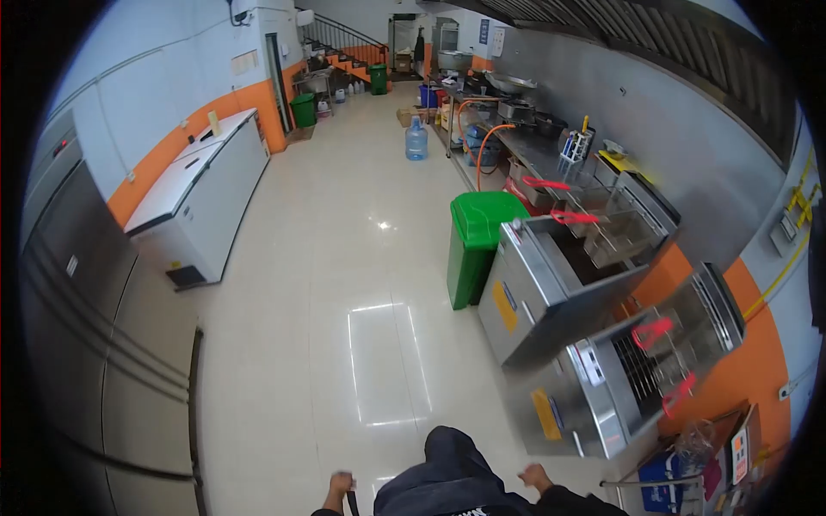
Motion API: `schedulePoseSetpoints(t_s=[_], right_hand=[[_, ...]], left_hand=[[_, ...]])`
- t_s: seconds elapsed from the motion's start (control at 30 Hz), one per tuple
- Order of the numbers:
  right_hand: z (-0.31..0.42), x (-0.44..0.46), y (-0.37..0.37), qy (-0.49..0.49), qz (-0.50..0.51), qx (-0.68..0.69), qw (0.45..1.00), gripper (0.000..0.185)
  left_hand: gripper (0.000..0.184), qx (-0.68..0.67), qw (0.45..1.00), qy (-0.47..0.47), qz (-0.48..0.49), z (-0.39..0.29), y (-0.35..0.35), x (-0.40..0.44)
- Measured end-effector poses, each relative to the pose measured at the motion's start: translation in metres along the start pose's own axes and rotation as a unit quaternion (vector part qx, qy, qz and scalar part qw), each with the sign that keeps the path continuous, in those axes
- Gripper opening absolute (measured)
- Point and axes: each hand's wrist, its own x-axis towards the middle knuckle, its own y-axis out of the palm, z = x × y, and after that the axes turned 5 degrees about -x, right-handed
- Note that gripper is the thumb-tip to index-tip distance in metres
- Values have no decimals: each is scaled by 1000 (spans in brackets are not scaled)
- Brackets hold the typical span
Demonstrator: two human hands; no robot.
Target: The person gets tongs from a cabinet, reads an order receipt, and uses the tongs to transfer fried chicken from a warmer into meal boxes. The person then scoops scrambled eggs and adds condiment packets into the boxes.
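Obs., L to R. Far L we have the steel cabinet (146, 378), then the chest freezer (215, 211) along the wall beyond it; neither is near the hands. L hand (338, 487) is low in view, fingers curled in; we read it as gripping the blk strap (353, 502), though the grip itself is small & partly hid. Strap hangs just R of the knuckles, long axis approx. up-down in view, lower end cut off by the frame edge.

Next R: dk garment (452, 469) w/ white lettering, betw. the two hands. So L hand is the nearer, at the strap; R hand (535, 476) is well apart, across the garment, w/ strap lying to its L. R fingers look part-curled, thumb up; we can't tell if anything is held there. Beyond R hand, near but not touching: the front fryer (585, 413), red-handled baskets (675, 344) on top.
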Motion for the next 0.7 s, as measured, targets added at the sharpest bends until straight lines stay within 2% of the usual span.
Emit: schedulePoseSetpoints(t_s=[0.07, 0.1, 0.13, 0.17, 0.2, 0.27, 0.3, 0.33, 0.4, 0.43, 0.47, 0.5, 0.53, 0.57, 0.6, 0.67, 0.7], right_hand=[[-28, 33, 31, 22, -13, 32, 999, 46], [-44, 65, 23, -67, 65, -161, 983, 36], [-29, 77, -41, -45, 82, -77, 993, 39], [-23, 122, -92, 88, 18, 75, 993, 37], [-11, 153, -136, 217, -36, 225, 949, 37], [-4, 269, -261, 79, -56, 141, 985, 39], [-7, 368, -283, 28, -109, 87, 990, 27], [35, 387, -416, 28, -157, 192, 968, 27], [81, 494, -582, -84, -196, 198, 957, 25], [106, 541, -664, -97, -202, 230, 947, 22], [125, 589, -733, -168, -265, 238, 919, 19], [144, 625, -806, -201, -293, 249, 901, 14], [163, 650, -880, -211, -280, 267, 898, 13], [171, 681, -939, -222, -267, 285, 893, 12], [167, 723, -972, -215, -278, 298, 888, 12], [166, 818, -1041, -200, -307, 327, 871, 12], [155, 874, -1050, -186, -346, 294, 871, 11]], left_hand=[[24, 55, 994, 91, -15, -151, 6, 85], [25, 22, 990, 137, -28, -225, 11, 118], [25, -13, 983, 180, -41, -286, 18, 147], [25, -43, 981, 185, -39, -339, 28, 180], [25, -70, 980, 180, -39, -377, 32, 199], [23, -101, 981, 165, -13, -450, 43, 250], [22, -96, 985, 141, 10, -466, 43, 271], [26, -2, 998, 58, 22, -491, 45, 282], [27, 16, 999, 8, 37, -500, 41, 326], [22, 224, 936, 255, 93, -485, 26, 353], [20, 388, 775, 498, 29, -479, 14, 375], [20, 334, 875, 349, 31, -494, 17, 377], [20, 192, 976, 101, 15, -527, 24, 384], [20, 148, 989, 31, -2, -562, 24, 407], [20, 129, 992, 1, -12, -598, 23, 433], [20, 109, 994, -18, -23, -683, 21, 498], [20, 103, 994, -13, -21, -732, 19, 535]])
